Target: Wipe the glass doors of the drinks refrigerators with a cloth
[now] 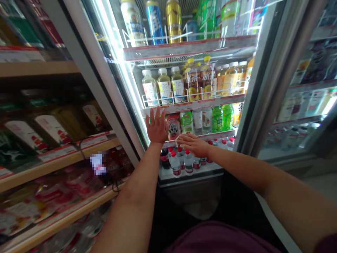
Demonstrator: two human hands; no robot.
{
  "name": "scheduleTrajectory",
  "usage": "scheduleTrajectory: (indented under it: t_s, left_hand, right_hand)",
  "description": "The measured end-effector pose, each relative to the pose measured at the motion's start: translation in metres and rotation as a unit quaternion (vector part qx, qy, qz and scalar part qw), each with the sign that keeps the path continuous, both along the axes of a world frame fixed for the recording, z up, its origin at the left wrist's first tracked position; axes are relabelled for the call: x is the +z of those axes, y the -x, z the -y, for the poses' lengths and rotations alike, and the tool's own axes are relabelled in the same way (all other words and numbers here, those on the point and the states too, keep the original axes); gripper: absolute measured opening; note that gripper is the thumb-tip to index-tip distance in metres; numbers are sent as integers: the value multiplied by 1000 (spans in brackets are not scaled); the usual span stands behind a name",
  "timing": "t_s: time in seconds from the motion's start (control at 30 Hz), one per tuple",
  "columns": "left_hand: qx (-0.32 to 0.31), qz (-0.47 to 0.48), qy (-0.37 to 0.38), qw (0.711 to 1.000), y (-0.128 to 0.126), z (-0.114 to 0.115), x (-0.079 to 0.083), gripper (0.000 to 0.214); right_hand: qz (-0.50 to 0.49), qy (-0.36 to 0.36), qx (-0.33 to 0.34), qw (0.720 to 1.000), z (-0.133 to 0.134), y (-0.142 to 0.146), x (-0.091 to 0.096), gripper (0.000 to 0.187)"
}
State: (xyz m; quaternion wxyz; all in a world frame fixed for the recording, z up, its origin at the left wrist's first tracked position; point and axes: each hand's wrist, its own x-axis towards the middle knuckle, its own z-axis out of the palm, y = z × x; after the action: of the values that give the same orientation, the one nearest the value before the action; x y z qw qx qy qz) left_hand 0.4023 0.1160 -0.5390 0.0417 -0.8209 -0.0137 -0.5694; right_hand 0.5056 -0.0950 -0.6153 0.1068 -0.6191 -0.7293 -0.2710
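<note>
My left hand (157,127) is raised flat with fingers spread, in front of the cooler's lower shelves, beside a pink-labelled drink carton (173,127). Lower and to the right, my right hand (195,144) reaches in from the side, palm down. A small pale crumpled cloth (180,139) shows at its fingertips, mostly covered by the fingers. Both hands overlap the drinks behind them. I cannot tell whether either one touches glass. Small red-capped bottles (188,161) stand on the bottom shelf just below my right hand.
Tea bottles (164,86) fill the middle cooler shelf, with tall cans (173,21) above. Metal door frames (284,63) border the lit cooler. At left, wooden shelves (60,67) hold more bottles, near a blurred pale patch (97,163). Another drinks cooler stands at right.
</note>
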Motion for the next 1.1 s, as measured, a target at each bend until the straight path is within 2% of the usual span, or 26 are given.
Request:
scheduleTrajectory:
  t_s: [0.1, 0.23, 0.47, 0.73, 1.1]
  left_hand:
    - [4, 11, -6, 1000, 0, 0, 0, 52]
    - [-4, 11, 3, 1000, 0, 0, 0, 52]
    - [-4, 13, -5, 1000, 0, -1, -1, 52]
    - [-1, 6, 4, 1000, 0, 1, 0, 53]
    - [-3, 8, -4, 1000, 0, 0, -1, 52]
  right_hand:
    - [-13, 30, -1, 999, 1, 2, -12, 60]
    - [-7, 54, -13, 998, 1, 2, -25, 52]
    - [0, 61, -8, 998, -3, -1, -46, 44]
    - [17, 79, 17, 997, -2, -3, -64, 50]
    - [-35, 101, 19, 994, 3, -2, -96, 39]
